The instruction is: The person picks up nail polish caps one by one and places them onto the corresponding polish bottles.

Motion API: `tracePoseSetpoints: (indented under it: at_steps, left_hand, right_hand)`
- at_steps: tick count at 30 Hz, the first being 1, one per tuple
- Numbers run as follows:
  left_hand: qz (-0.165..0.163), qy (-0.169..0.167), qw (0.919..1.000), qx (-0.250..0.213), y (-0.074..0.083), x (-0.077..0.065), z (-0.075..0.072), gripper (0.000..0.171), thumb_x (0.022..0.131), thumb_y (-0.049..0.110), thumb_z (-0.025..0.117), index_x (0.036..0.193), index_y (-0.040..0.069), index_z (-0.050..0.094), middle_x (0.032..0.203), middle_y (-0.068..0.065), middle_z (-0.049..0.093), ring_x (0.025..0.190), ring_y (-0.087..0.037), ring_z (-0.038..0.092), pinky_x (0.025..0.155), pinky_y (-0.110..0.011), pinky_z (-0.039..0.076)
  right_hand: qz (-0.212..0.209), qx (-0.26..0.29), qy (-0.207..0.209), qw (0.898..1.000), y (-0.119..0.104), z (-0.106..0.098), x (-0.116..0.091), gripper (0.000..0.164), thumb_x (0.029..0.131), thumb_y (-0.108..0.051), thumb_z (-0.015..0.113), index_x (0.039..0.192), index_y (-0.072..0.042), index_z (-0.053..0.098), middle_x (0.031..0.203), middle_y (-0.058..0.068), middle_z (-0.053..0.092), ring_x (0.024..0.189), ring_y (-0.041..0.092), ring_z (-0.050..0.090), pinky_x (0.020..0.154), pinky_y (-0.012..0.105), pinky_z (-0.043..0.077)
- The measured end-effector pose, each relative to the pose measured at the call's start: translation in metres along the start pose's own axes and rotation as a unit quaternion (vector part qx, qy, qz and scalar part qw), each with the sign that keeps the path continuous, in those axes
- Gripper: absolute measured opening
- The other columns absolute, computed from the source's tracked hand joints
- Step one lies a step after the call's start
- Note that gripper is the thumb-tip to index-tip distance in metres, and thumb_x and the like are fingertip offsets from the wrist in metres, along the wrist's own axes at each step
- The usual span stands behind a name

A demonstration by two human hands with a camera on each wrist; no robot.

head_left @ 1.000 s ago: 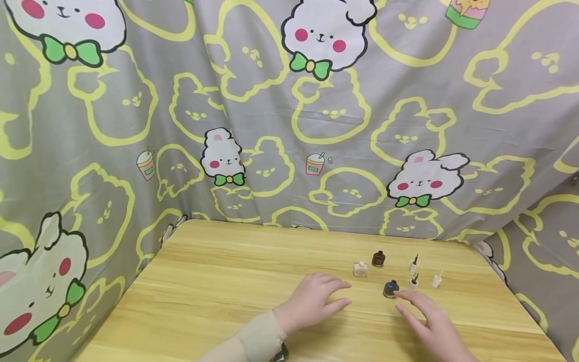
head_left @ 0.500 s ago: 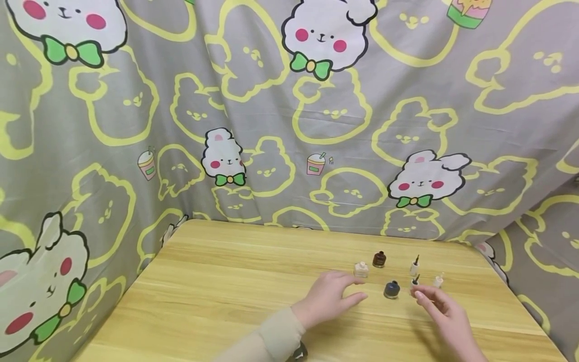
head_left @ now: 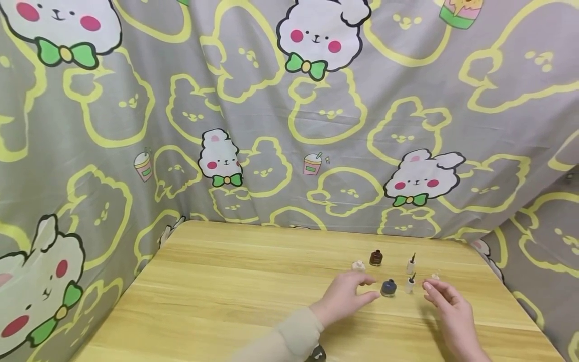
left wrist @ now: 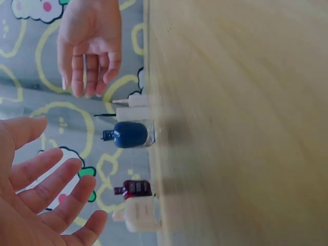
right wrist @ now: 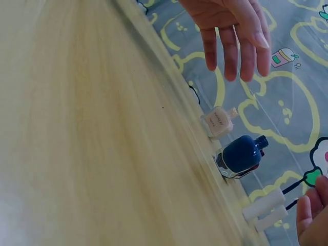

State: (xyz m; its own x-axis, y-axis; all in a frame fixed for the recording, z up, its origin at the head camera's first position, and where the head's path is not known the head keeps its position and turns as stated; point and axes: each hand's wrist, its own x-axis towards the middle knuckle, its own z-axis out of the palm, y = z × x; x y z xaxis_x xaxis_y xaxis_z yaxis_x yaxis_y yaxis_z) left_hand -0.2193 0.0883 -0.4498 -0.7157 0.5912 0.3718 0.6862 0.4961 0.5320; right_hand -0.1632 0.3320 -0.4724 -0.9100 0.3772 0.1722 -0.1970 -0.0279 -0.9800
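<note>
My left hand (head_left: 346,296) hovers left of an uncapped blue nail polish bottle (head_left: 388,287), fingers spread and holding nothing. Relaxed and loosely bent, the fingers of my right hand (head_left: 452,309) are just right of a white brush cap (head_left: 410,284), which stands with its brush up. The left wrist view shows nothing in the right palm (left wrist: 92,38). Behind stand a dark red polish bottle (head_left: 376,258) and a second brush cap (head_left: 411,264). A pale polish bottle (head_left: 358,266) is partly hidden by my left hand. A third cap (head_left: 436,276), pale-brushed, is mostly hidden behind my right fingers.
The wooden table (head_left: 226,281) extends left of the bottles. A grey curtain (head_left: 271,115) with rabbit prints hangs along its back and sides. A small dark object (head_left: 318,353) shows beside the left sleeve at the bottom edge.
My right hand has moved right, from beside the blue bottle to beyond the front brush cap. My left hand has shifted right, closer to the blue bottle. The bottles and caps stay standing.
</note>
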Motion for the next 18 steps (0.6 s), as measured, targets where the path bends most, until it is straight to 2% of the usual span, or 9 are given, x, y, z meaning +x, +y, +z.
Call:
tracePoseSetpoints:
  at_steps: [4,8,15,18]
  left_hand:
    - [-0.039,0.001,0.9986,-0.036,0.001,0.007,0.010,0.035,0.091,0.040,0.065,0.119,0.019,0.067,0.115,0.009,0.071,0.101,-0.002,0.063,0.085,-0.014,0.047]
    - [-0.089,0.001,0.9908,-0.102,0.003,0.014,0.019,0.035,0.088,0.036,0.071,0.116,0.016,0.069,0.113,0.006,0.072,0.098,-0.004,0.063,0.082,-0.015,0.048]
    - [-0.178,0.009,0.9623,-0.205,0.010,0.023,0.028,0.031,0.083,0.027,0.077,0.110,0.013,0.071,0.105,0.002,0.072,0.086,-0.002,0.060,0.077,-0.016,0.048]
    - [-0.202,0.015,0.9506,-0.235,0.011,0.027,0.033,0.032,0.080,0.023,0.079,0.109,0.013,0.071,0.102,0.002,0.071,0.081,0.000,0.058,0.073,-0.015,0.048]
  right_hand:
    - [0.022,0.010,0.022,0.999,0.003,0.002,0.003,0.016,0.092,-0.010,0.066,0.108,-0.014,0.066,0.099,-0.019,0.065,0.090,-0.008,0.061,0.077,0.010,0.050]
    - [0.045,-0.015,0.034,0.998,0.007,0.006,0.008,0.023,0.090,-0.012,0.069,0.112,-0.012,0.062,0.096,-0.020,0.065,0.088,-0.007,0.059,0.076,0.008,0.049]
    - [0.073,-0.057,0.039,0.995,0.012,0.013,0.014,0.034,0.089,-0.015,0.071,0.118,-0.006,0.056,0.093,-0.026,0.062,0.087,-0.010,0.057,0.074,0.007,0.047]
    - [0.080,-0.077,0.043,0.993,0.014,0.014,0.017,0.040,0.089,-0.017,0.072,0.121,-0.003,0.053,0.092,-0.027,0.061,0.087,-0.011,0.055,0.073,0.007,0.047]
